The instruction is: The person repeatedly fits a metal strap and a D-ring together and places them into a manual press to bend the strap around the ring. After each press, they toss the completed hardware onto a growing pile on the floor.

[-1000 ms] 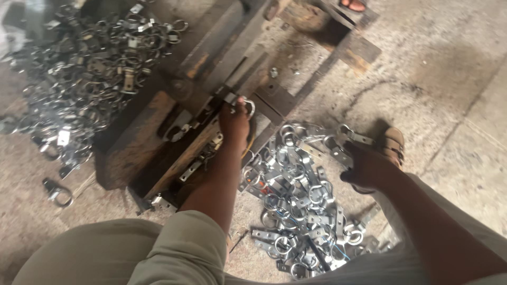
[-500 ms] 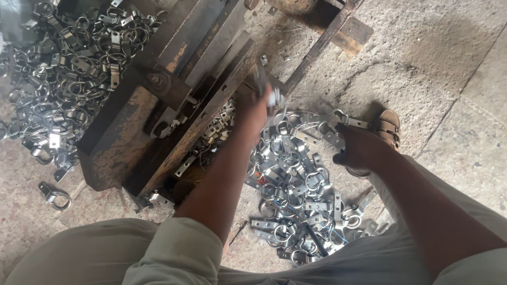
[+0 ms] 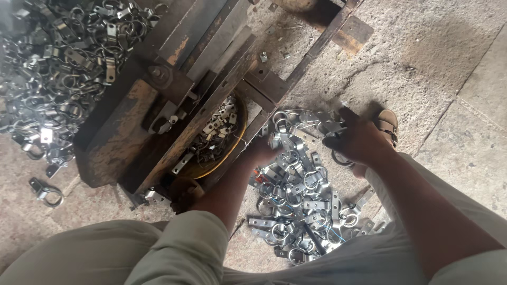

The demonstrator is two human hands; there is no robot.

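Observation:
My left hand (image 3: 262, 151) reaches down onto the near edge of a pile of shiny metal ring brackets (image 3: 296, 200) on the concrete floor between my knees. Blur and shadow hide its fingers. My right hand (image 3: 356, 140) hovers over the pile's far right side with fingers curled, and a dark metal ring (image 3: 338, 158) hangs under it. Left of the pile stands a rusty iron press block (image 3: 127, 142) with slanted steel bars (image 3: 206, 42).
A yellow-rimmed bowl (image 3: 232, 150) of small metal pieces sits under the press. A large heap of ring brackets (image 3: 53, 68) fills the upper left, with one loose bracket (image 3: 47, 192) below it. My sandalled foot (image 3: 388, 126) rests beyond the right hand. Wooden beams (image 3: 338, 31) cross above.
My left hand has pulled back from the press bars and come down onto the pile of brackets. The right hand has shifted a little over the pile.

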